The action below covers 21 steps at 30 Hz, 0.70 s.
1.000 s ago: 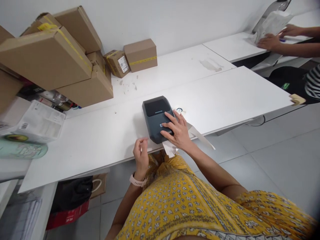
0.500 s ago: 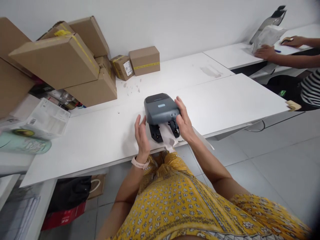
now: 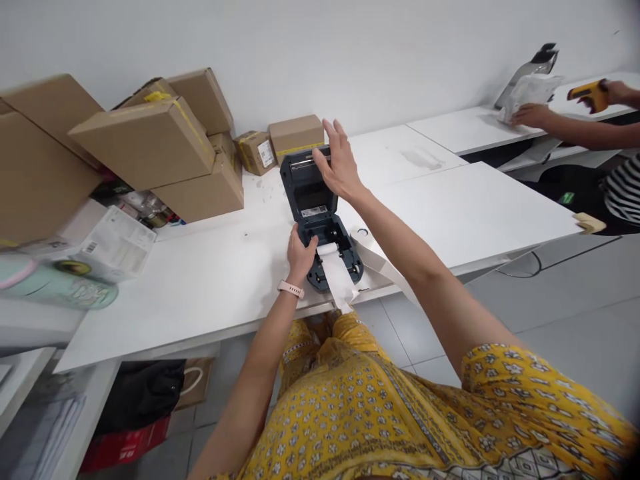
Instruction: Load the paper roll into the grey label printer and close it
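A dark grey label printer (image 3: 349, 233) stands near the table's front edge, its lid (image 3: 313, 190) raised and tilted back. A white paper roll (image 3: 327, 249) lies inside. From it a paper strip (image 3: 340, 280) runs out over the front edge. My left hand (image 3: 301, 257) grips the left side of the base, thumb over the inner rim. At the lid's upper right corner is my right hand (image 3: 340, 163), fingers stretched upward and thumb apart, touching the lid. Another curled paper strip (image 3: 383, 263) lies right of the printer, partly behind my right forearm.
Cardboard boxes (image 3: 145, 143) are stacked at the left, with smaller ones (image 3: 295, 130) against the wall. A white carton (image 3: 120, 243) and a green bottle (image 3: 75, 287) stand at the left end. At the far right, another person's hand holds a yellow scanner (image 3: 591, 95).
The printer's lid has swung up and back, exposing the paper roll. My right hand rose with it; my left hand moved onto the base. The other person has lifted a scanner.
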Each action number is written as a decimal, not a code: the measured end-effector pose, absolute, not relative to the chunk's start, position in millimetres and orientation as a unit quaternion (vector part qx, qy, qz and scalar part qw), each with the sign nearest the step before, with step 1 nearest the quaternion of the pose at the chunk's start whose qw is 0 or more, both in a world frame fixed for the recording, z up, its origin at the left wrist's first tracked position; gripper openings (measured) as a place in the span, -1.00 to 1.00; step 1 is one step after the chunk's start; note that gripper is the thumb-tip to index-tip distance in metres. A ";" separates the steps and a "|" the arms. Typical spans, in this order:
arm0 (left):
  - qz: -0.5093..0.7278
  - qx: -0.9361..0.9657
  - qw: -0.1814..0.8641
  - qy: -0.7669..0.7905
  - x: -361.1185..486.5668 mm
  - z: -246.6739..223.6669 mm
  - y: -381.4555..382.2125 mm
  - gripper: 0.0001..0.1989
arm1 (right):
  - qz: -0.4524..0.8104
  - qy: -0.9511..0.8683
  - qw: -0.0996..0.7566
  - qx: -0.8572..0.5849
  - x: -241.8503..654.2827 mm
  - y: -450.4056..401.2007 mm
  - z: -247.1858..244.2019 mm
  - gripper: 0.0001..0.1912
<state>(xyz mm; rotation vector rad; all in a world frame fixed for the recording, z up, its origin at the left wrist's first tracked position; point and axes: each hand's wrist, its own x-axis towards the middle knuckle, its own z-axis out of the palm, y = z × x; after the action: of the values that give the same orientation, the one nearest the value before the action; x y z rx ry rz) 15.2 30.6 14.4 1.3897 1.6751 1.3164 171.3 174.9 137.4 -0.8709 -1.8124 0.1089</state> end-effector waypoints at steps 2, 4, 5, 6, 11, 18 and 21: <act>0.494 0.521 0.283 0.636 15.6 14.9 30.4 -0.21 | 0.028 -0.767 0.528 -0.364 173.2 161.0 141.3 -0.23; 0.496 0.517 0.271 0.643 16.1 15.8 31.1 -0.20 | 0.011 -0.787 0.497 -0.364 176.6 134.3 139.2 -0.39; 0.493 0.516 0.264 0.649 16.5 16.7 31.3 -0.20 | 0.009 -0.808 0.461 -0.367 178.9 119.5 135.3 -0.48; 0.483 0.519 0.257 0.657 17.0 18.1 31.4 -0.20 | 0.013 -0.836 0.405 -0.370 181.5 105.7 129.6 -0.56; 0.379 0.546 0.214 0.716 20.0 29.0 28.9 -0.24 | 0.048 -0.943 0.035 -0.326 187.5 72.0 93.4 -0.67; 0.337 0.569 0.206 0.721 22.9 35.4 25.4 -0.19 | 0.047 -0.945 -0.114 -0.302 170.2 71.2 79.0 -0.64; 0.327 0.578 0.200 0.720 23.2 34.7 24.8 -0.23 | 0.078 -0.945 -0.115 -0.295 168.1 76.1 77.0 -0.59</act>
<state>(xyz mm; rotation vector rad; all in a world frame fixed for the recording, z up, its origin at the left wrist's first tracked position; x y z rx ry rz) 23.2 24.8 34.7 1.6170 2.0129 0.9141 168.1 76.1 77.0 -1.0023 -3.2085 0.2663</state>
